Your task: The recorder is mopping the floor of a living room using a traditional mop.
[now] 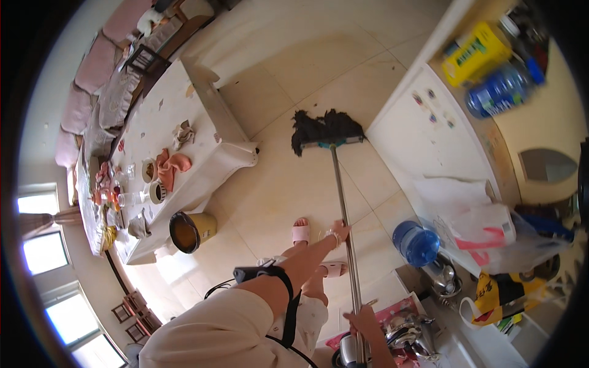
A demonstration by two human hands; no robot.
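Note:
A long metal-handled mop (345, 205) slants across the middle of the head view. Its dark, shaggy head (325, 127) lies on the tiled floor, joined to the pole by a teal clamp. Partway along the pole, my left hand (338, 232), with a bracelet at the wrist, is closed around it. Nearer my body, my right hand (363, 322) is at the upper part of the same pole, its fingers bent about it. My feet, in pink slippers (300, 232), stand just left of the pole.
At left stands a cloth-covered table (205, 132) holding an orange cloth (172, 167), bowls and bottles. A yellow bin (202, 230) sits beside it. On the right are a white cabinet (423, 141), a blue water jug (417, 243) and plastic bags (491, 233). Metal kettles (408, 331) stand at the lower right.

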